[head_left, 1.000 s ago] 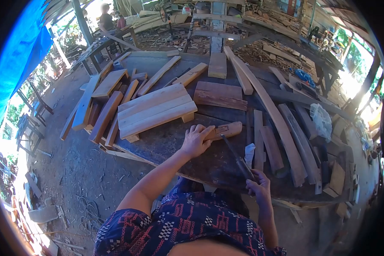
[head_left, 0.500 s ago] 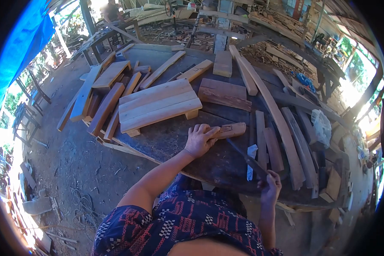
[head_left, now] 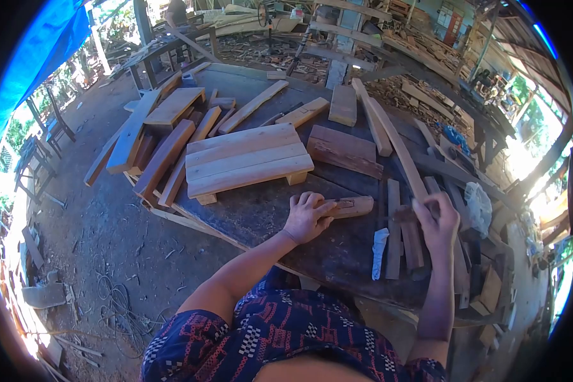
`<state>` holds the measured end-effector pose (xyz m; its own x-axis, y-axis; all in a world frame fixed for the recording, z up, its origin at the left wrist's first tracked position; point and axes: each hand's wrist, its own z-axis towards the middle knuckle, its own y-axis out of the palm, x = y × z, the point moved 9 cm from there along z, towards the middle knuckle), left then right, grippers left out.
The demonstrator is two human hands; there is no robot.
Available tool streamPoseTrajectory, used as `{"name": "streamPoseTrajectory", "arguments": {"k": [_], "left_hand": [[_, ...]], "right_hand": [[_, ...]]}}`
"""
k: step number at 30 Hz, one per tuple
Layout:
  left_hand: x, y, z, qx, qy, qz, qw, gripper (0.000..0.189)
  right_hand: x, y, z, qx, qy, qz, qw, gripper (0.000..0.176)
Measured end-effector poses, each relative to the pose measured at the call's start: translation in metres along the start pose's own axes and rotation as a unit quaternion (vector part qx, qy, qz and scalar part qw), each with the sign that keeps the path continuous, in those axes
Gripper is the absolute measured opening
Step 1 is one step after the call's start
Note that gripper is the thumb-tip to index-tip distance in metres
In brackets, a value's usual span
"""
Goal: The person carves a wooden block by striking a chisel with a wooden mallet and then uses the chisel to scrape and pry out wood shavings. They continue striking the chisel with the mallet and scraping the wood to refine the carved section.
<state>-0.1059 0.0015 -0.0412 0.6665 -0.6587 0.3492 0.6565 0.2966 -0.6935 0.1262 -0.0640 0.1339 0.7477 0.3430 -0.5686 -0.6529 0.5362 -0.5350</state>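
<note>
My left hand [head_left: 307, 218] is closed around the near end of a rounded wooden block [head_left: 353, 206] with a slot in its upper face. It presses the block down on the dark workbench [head_left: 254, 216]. My right hand [head_left: 437, 219] is raised to the right of the block, fingers wrapped round a dark tool [head_left: 403, 214]. Motion smears the tool, and its exact kind cannot be made out. Behind my left hand stands a small slatted wooden bench [head_left: 245, 159] on short feet. A rough brown wood block [head_left: 345, 149] lies beyond the slotted one.
A white and blue strip [head_left: 379, 253] lies right of my left hand. Long wooden boards [head_left: 395, 140] and a clear plastic bag [head_left: 478, 207] occupy the bench's right side. Several timber pieces [head_left: 165, 156] are stacked at left. A person [head_left: 176, 14] is in the far background.
My right hand has risen and moved right, taking the dark tool away from the slotted block. My left hand still holds the block, and the view has shifted slightly.
</note>
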Motion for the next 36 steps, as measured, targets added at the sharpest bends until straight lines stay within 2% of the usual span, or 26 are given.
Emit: {"name": "streamPoseTrajectory", "arguments": {"k": [1,2,4,5,7,9,13,16,18,20,22,26,28,36], "left_hand": [[0.001,-0.001,0.001,0.002,0.003,0.005,1.0,0.041],[0.001,-0.001,0.001,0.003,0.003,0.006,1.0,0.041],[-0.005,0.0,0.0,-0.001,-0.027,0.001,1.0,0.048],[-0.006,0.001,0.001,0.0,-0.031,0.003,1.0,0.048],[-0.015,0.003,0.0,0.001,-0.077,-0.009,0.997,0.052],[-0.023,0.006,-0.002,-0.002,-0.081,-0.024,0.996,0.052],[-0.039,0.023,-0.002,-0.026,-0.095,-0.063,0.993,0.051],[-0.046,0.033,0.005,-0.087,-0.093,-0.122,0.984,0.049],[-0.044,0.025,0.007,-0.067,-0.054,-0.113,0.99,0.052],[-0.04,0.023,0.007,-0.064,-0.053,-0.105,0.991,0.053],[-0.04,0.02,0.006,-0.057,-0.056,-0.091,0.993,0.053],[-0.043,0.023,0.007,-0.079,-0.066,-0.107,0.989,0.053],[-0.044,0.023,0.006,-0.079,-0.069,-0.112,0.988,0.054],[-0.045,0.021,0.007,-0.077,-0.066,-0.139,0.985,0.055]], "right_hand": [[-0.019,0.011,0.008,-0.017,-0.099,-0.058,0.993,0.024],[-0.023,0.019,0.014,-0.018,-0.101,-0.058,0.993,0.024],[-0.022,0.043,0.025,-0.061,-0.048,-0.038,0.996,0.026],[-0.016,0.049,0.029,-0.05,-0.038,-0.02,0.998,0.027],[-0.019,0.059,0.034,-0.06,-0.038,-0.018,0.997,0.028],[-0.021,0.068,0.036,-0.067,-0.032,-0.019,0.997,0.028],[-0.02,0.077,0.034,-0.079,-0.093,-0.031,0.992,0.033],[0.001,0.07,0.047,-0.094,-0.073,-0.052,0.992,0.033],[0.014,0.058,0.068,-0.084,-0.074,-0.048,0.993,0.032],[0.006,0.04,0.09,-0.071,-0.068,-0.028,0.995,0.031],[0.007,0.033,0.107,-0.09,0.037,0.072,0.993,0.028],[-0.001,0.051,0.123,-0.087,0.011,0.111,0.99,0.025],[0.011,0.071,0.12,-0.119,0.055,0.138,0.982,0.025],[0.034,0.095,0.116,-0.183,0.081,0.145,0.969,0.016]]}}
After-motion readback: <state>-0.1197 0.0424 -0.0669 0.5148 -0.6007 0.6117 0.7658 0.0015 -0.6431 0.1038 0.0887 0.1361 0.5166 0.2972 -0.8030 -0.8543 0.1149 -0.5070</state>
